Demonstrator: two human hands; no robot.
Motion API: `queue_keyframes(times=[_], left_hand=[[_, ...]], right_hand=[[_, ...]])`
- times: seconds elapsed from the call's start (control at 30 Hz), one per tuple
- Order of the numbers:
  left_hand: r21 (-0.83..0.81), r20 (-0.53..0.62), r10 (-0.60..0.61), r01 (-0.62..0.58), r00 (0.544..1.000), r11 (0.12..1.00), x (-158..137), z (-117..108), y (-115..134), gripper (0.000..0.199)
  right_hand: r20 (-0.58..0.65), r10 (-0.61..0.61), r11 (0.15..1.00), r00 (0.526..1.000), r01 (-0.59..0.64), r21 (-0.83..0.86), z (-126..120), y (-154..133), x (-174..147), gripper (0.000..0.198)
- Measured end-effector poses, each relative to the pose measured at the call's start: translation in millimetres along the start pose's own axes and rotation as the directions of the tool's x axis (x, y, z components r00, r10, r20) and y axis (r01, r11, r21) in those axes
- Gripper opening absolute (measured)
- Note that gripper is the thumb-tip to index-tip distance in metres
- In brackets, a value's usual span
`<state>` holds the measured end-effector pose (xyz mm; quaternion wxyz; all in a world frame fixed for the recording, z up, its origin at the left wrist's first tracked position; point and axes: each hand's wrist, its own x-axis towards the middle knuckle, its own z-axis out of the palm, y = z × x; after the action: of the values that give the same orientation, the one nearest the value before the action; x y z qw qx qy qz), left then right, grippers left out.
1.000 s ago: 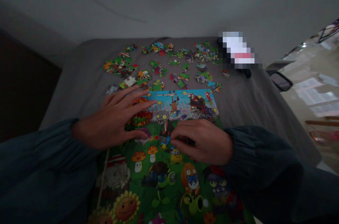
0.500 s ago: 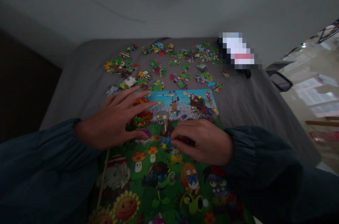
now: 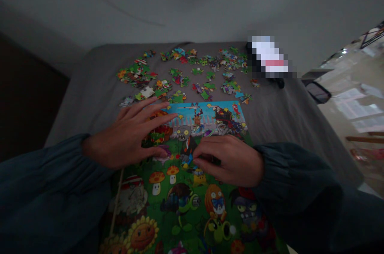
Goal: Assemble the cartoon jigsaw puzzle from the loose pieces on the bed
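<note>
A colourful cartoon picture sheet [image 3: 180, 174] with zombies, mushrooms and sunflowers lies in front of me. My left hand [image 3: 129, 134] rests on its upper left part, fingers stretched and spread. Over the sheet's middle, beside the grey zombie figure [image 3: 184, 138], my right hand [image 3: 226, 160] is closed in a pinch. Its thumb and index finger meet near the zombie's blue trousers; whatever they may hold is hidden. Beyond the sheet's top edge lie many loose jigsaw pieces [image 3: 138, 72] in scattered groups.
The grey cloth surface [image 3: 93, 82] runs back to a pale wall [image 3: 180, 10]. At the back right stands a phone [image 3: 268, 56] with a lit, blurred-out screen. A black-rimmed object [image 3: 319, 92] shows past the right edge, above a cluttered floor.
</note>
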<state>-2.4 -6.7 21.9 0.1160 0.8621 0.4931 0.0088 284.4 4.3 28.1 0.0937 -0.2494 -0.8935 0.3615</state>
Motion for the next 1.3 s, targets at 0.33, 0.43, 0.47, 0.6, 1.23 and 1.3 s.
queue_keyframes(times=[0.33,0.43,0.47,0.6,1.23,1.3], left_hand=[[-0.016,-0.013,-0.017,0.017,1.0,1.0,0,0,-1,0.083],[-0.02,-0.055,-0.052,0.051,0.997,0.998,2,-3,-5,0.076],[-0.019,-0.08,-0.07,0.069,0.994,0.997,2,-4,-8,0.073],[-0.02,-0.232,-0.171,0.171,0.957,0.985,3,-8,-26,0.064],[-0.104,-0.397,-0.44,0.437,0.805,0.893,23,11,-73,0.052],[-0.112,-0.402,-0.463,0.459,0.79,0.881,25,10,-74,0.048]], right_hand=[[0.0,-0.002,1.0,1.0,0.002,0.006,-1,0,1,0.022],[-0.003,-0.008,1.0,1.0,0.008,0.002,0,0,1,0.022],[-0.007,-0.008,1.0,1.0,0.008,0.0,1,0,1,0.022],[-0.038,-0.007,1.0,0.999,0.007,-0.006,6,1,2,0.019],[-0.417,0.045,0.993,0.908,-0.087,-0.082,-53,79,23,0.016],[-0.408,-0.009,0.993,0.913,-0.04,-0.111,-48,76,19,0.017]])
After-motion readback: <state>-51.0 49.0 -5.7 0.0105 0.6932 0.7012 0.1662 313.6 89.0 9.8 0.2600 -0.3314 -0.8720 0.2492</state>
